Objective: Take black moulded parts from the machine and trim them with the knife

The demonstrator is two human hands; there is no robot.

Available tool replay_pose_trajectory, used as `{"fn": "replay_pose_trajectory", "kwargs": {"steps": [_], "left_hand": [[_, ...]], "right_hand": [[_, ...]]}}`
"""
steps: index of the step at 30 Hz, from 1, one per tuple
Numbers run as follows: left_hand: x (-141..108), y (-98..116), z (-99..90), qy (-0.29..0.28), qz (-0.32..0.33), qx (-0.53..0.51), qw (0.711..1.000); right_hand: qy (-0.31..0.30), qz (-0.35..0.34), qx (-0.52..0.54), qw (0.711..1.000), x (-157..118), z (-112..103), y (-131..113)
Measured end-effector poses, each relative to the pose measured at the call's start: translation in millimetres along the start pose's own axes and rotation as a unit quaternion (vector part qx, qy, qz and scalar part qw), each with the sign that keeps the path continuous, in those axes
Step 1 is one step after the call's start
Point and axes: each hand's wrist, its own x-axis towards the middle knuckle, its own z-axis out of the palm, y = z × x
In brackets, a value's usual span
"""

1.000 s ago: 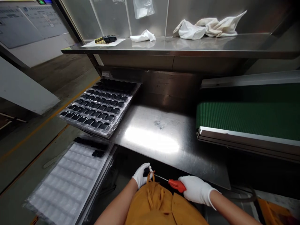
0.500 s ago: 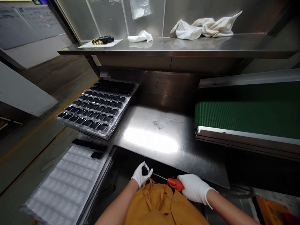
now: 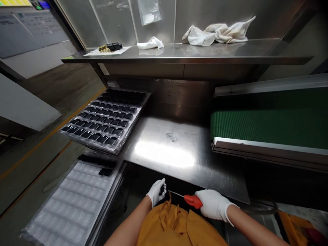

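Note:
Both my hands wear white gloves and sit low, just below the front edge of the steel table [image 3: 179,153]. My right hand [image 3: 211,204] grips a red-handled tool [image 3: 192,201] whose thin metal shaft points left toward my left hand [image 3: 156,191]. The fingers of my left hand are curled near the shaft's tip, pinching something small and dark that I cannot make out. A mustard-yellow garment [image 3: 176,225] lies under both hands.
A tray of black parts [image 3: 105,119] overhangs the table's left side. Below it lies a clear blister tray [image 3: 74,198] holding a few black parts. A green conveyor belt [image 3: 269,126] is at right. White cloths [image 3: 220,32] and small connectors [image 3: 110,47] rest on the upper shelf.
My left hand's fingers spread open half a second ago and have now curled shut again near the tool's tip. My right hand and the red tool have barely shifted.

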Motion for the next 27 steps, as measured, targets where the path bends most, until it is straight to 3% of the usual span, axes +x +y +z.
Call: {"fn": "replay_pose_trajectory", "kwargs": {"steps": [12, 20, 27], "left_hand": [[-7, 1, 3.7, -0.059, 0.062, 0.137, 0.987], [8, -18, 4.6, 0.018, 0.129, 0.243, 0.961], [0, -18, -7.6, -0.067, 0.213, 0.434, 0.873]], "right_hand": [[-0.052, -0.014, -0.049, 0.997, 3, 3, 0], [-0.015, -0.005, -0.043, 0.999, -4, -1, 10], [-0.033, -0.005, -0.044, 0.998, -5, 0, 11]]}}
